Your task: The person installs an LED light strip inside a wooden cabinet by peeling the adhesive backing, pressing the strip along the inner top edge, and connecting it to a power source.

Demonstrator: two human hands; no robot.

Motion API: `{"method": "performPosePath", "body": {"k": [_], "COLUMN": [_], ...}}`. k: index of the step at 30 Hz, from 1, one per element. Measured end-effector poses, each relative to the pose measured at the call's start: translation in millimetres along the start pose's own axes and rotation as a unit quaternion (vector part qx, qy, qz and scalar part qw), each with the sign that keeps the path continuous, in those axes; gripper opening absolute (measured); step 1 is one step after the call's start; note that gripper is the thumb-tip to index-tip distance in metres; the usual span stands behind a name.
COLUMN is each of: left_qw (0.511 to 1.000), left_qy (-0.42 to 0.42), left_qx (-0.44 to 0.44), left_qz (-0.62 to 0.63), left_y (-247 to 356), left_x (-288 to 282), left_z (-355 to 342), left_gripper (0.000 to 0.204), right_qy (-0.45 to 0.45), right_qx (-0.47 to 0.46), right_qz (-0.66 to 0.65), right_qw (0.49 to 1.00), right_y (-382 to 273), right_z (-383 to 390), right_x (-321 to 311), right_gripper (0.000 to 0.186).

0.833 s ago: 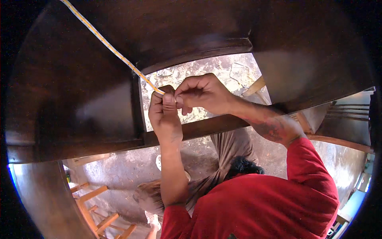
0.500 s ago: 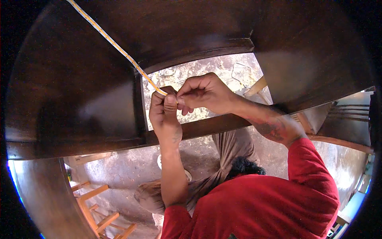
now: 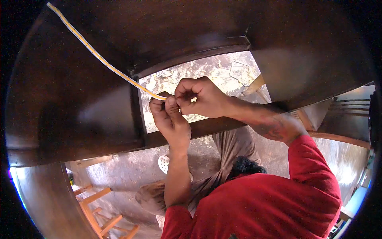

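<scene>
A long, flexible white strip with a yellow band and small dark marks (image 3: 103, 61) lies diagonally across the dark wooden panel (image 3: 71, 111), ending between my hands at the rectangular opening. My left hand (image 3: 170, 121) pinches that end, thumb uppermost. Touching it from the right, my right hand (image 3: 202, 97) has thumb and forefinger curled in a pinch at the same end, partly hiding it. Whether anything smaller is between those fingertips I cannot tell.
Through the opening show a mottled pale floor (image 3: 215, 67), a thin wire shape and a light wooden piece (image 3: 254, 85). Orange wooden furniture (image 3: 95, 197) stands lower left, a white perforated shoe (image 3: 163, 164) on the floor below. A dark slatted wooden piece (image 3: 346, 115) is at right.
Both hands have shifted slightly down, the left a little rightward, and my right fingers are more curled. The strip has shifted left, its far end now showing at upper left.
</scene>
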State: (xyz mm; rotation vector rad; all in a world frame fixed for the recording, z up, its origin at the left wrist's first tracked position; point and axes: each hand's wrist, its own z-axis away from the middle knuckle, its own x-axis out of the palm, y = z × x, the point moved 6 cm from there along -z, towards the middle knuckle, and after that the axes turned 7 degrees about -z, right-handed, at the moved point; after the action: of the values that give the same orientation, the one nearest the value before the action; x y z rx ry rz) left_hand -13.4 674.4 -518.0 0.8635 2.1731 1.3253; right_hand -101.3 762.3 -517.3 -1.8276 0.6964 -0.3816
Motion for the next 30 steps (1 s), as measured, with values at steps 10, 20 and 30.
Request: {"method": "performPosePath", "body": {"k": [10,20,30], "left_qw": [0.997,0.909,0.961], "left_qy": [-0.015,-0.094,-0.046], "left_qx": [-0.070,-0.207,-0.164], "left_qz": [0.021,0.349,0.218], "left_y": [-8,-21,-13], "left_x": [3,4,-7], "left_z": [-5,-8,-9], "left_gripper": [0.010,0.012,0.015], "right_qy": [0.038,-0.009,-0.024], "right_qx": [-0.037,0.042,0.115], "right_qz": [0.054,-0.159,-0.200], "right_qw": [0.997,0.986,0.973], "right_y": [-7,1,4], "right_z": [2,1,2], "right_x": [-3,5,6], "right_gripper": [0.014,0.009,0.011]}}
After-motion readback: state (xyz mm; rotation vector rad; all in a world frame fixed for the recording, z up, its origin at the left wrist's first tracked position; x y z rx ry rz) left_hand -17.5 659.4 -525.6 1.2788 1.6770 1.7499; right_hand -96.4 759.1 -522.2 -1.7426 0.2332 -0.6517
